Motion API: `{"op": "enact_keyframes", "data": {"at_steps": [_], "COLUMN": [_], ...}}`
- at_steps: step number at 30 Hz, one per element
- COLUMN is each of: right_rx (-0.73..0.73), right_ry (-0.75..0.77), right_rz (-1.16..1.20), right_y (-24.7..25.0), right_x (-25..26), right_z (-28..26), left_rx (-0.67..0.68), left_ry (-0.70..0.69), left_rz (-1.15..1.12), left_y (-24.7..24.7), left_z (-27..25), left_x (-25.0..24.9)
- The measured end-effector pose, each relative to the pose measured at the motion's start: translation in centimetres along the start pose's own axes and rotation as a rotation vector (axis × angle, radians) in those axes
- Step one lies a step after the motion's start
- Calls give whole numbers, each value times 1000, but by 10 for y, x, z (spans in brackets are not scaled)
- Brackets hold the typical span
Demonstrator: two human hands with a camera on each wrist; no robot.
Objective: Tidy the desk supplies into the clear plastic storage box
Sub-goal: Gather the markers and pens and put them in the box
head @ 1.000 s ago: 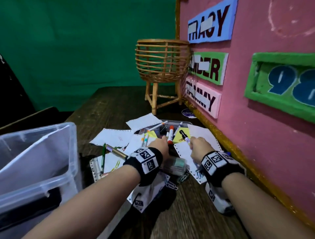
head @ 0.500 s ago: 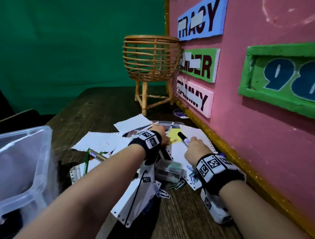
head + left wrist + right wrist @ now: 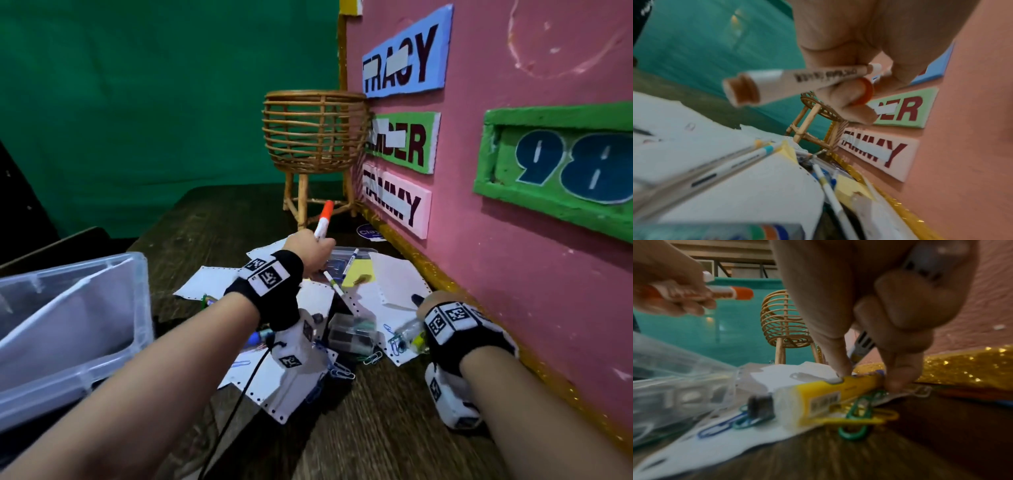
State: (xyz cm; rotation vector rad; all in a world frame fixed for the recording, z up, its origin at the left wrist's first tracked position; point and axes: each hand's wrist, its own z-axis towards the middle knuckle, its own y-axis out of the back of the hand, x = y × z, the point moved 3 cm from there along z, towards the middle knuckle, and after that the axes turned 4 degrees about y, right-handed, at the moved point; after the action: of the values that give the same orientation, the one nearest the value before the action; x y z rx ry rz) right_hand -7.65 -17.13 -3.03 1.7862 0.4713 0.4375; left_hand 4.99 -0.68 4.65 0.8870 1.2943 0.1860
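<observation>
My left hand point(image 3: 313, 250) is raised over the paper pile and grips a white marker with an orange cap point(image 3: 323, 219), cap pointing up. The left wrist view shows the fingers point(image 3: 846, 97) curled round that marker point(image 3: 797, 81). My right hand point(image 3: 424, 308) is low by the pink board, with a black-capped marker point(image 3: 416, 298) held in its curled fingers. Its thumb and forefinger point(image 3: 898, 374) also pinch the end of a yellow highlighter point(image 3: 828, 394) lying on paper. The clear plastic storage box point(image 3: 68, 325) stands open at the left.
Loose white sheets point(image 3: 394, 281), pens point(image 3: 334, 284), yellow sticky notes point(image 3: 358, 274), coloured paper clips point(image 3: 857, 418) and a small clear case point(image 3: 349, 334) litter the wooden desk point(image 3: 376, 428). A rattan basket stand point(image 3: 311, 137) is at the back. The pink board point(image 3: 513, 240) walls the right.
My left hand has picked the orange marker out of the pile and lifted it. My right hand has drawn back toward me with the black marker and come down on the yellow highlighter.
</observation>
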Motion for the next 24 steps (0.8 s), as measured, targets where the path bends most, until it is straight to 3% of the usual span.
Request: {"op": "enact_keyframes", "data": {"at_steps": [5, 12, 14, 18, 22, 24], "right_rx": [-29, -131, -109, 40, 107, 114], "right_ry": [121, 219, 249, 460, 658, 686], "right_rz": [272, 696, 847, 1169, 1327, 1379], "right_y": [9, 12, 16, 19, 18, 14], "right_x": [-16, -44, -49, -35, -13, 0], "right_z": [-4, -8, -16, -30, -58, -71], "left_rx": [77, 167, 180, 262, 269, 236], "left_ry": [11, 11, 25, 32, -23, -88], "left_rz": [-267, -272, -307, -496, -555, -521], "left_y": [-4, -20, -23, -33, -47, -55], "left_z": [-30, -65, -72, -86, -98, -102], "left_x": [7, 14, 13, 4, -4, -6]}}
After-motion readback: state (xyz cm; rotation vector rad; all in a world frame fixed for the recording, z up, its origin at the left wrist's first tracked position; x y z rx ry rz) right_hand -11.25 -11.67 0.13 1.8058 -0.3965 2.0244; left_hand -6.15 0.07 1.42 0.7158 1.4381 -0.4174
